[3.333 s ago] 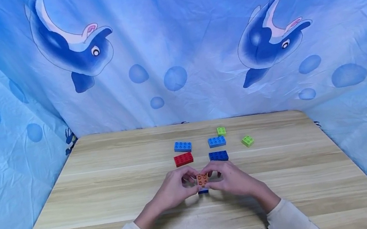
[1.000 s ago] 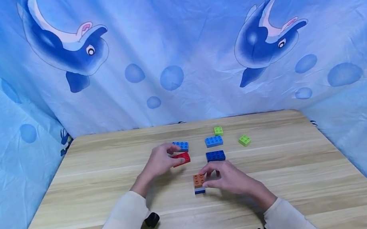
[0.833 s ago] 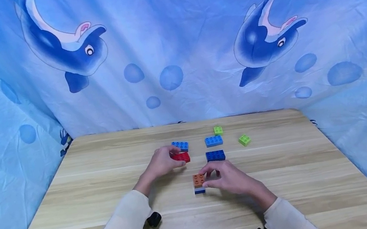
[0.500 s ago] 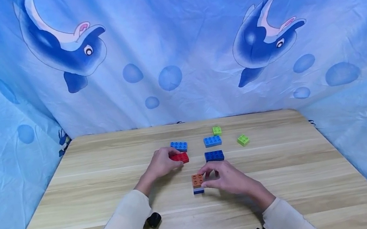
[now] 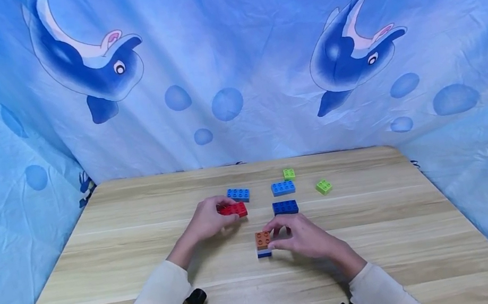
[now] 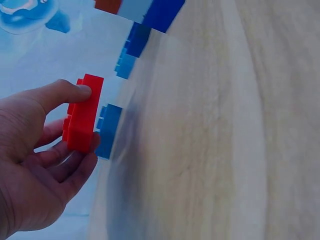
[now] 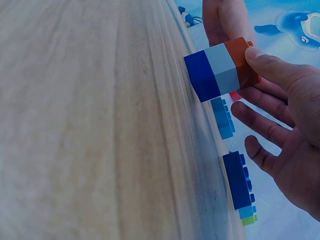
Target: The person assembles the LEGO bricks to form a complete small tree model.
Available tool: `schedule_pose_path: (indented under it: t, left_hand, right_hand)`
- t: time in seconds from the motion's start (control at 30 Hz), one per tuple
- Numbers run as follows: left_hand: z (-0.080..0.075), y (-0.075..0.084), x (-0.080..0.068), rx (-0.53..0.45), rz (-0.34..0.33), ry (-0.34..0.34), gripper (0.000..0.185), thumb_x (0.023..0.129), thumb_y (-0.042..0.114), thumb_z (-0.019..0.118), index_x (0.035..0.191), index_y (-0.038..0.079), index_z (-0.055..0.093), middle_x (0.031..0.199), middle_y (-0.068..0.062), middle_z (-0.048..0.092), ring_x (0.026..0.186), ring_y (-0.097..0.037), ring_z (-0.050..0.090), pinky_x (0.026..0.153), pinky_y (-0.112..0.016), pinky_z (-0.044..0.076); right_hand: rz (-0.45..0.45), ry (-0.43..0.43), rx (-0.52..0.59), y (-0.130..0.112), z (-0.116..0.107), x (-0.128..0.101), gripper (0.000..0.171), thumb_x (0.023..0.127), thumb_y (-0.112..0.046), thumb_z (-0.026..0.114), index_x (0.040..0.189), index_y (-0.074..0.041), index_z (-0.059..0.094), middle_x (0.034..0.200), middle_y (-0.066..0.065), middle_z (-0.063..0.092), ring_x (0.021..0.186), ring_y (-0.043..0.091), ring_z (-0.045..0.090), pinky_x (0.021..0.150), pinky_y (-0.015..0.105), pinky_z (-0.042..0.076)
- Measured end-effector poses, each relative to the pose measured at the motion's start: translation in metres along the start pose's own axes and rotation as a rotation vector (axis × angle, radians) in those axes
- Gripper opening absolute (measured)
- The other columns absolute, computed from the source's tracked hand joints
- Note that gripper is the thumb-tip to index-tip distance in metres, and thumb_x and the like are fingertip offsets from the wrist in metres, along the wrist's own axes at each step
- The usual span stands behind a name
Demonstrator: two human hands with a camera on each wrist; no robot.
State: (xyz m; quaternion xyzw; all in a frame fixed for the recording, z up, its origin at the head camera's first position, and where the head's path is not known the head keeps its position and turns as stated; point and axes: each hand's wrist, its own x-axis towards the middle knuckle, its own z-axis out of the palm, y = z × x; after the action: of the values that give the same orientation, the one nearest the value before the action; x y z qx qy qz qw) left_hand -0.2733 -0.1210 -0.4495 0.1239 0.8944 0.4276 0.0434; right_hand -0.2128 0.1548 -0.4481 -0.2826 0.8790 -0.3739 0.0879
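My left hand (image 5: 209,218) grips a red toy building brick (image 5: 238,209) with eight studs by its ends, thumb on the near side and fingers on the far side. In the left wrist view, the red brick (image 6: 85,117) stands off the table surface. A small stack stands at the middle of the table: an orange brick (image 5: 262,239) on top, a pale blue-grey brick (image 7: 221,66) in the middle and a dark blue brick (image 7: 201,75) at the bottom. My right hand (image 5: 301,235) pinches the orange brick from the right, with the lower fingers spread below in the right wrist view.
Behind the red brick lies a blue eight-stud brick (image 5: 239,195). Right of it are another blue brick (image 5: 283,188) and a dark blue brick (image 5: 285,207). Two lime green bricks (image 5: 288,173) sit farther back and right. A blue dolphin-print curtain (image 5: 228,58) hangs behind the wooden table (image 5: 386,246).
My left hand has left the stack, reached forward and left to the red brick, and taken hold of it. The red brick has shifted slightly left. My right hand stays at the stack.
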Motion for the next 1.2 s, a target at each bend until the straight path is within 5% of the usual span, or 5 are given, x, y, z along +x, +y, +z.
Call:
schedule_pose_path:
  t: [0.23,0.67,1.2]
  left_hand:
    - [-0.005,0.008,-0.014,0.009,0.039,-0.029,0.036,0.086,0.02,0.082,0.12,0.013,0.074,0.118,-0.008,0.072,0.1,-0.02,0.064,0.087,-0.036,0.055]
    - [-0.007,0.018,-0.034,-0.028,0.103,-0.056,0.03,0.085,0.017,0.083,0.114,0.016,0.074,0.11,-0.001,0.072,0.096,-0.017,0.063,0.085,-0.034,0.053]
    - [0.002,0.034,-0.043,-0.049,0.153,-0.125,0.031,0.086,0.018,0.083,0.115,0.016,0.073,0.11,0.001,0.072,0.095,-0.015,0.063,0.085,-0.03,0.054]
  right_hand:
    - [-0.028,0.031,-0.055,0.002,-0.001,0.0,0.032,0.094,-0.034,0.075,0.123,-0.021,0.071,0.111,-0.01,0.072,0.101,0.012,0.067,0.088,0.032,0.056]
    - [-0.053,0.043,-0.063,0.007,-0.004,0.014,0.031,0.095,-0.032,0.076,0.122,-0.019,0.072,0.109,-0.008,0.073,0.098,0.012,0.066,0.085,0.036,0.057]
    - [-0.045,0.051,-0.039,0.008,-0.003,0.02,0.032,0.095,-0.033,0.075,0.123,-0.019,0.071,0.108,-0.008,0.072,0.096,0.008,0.064,0.081,0.026,0.053]
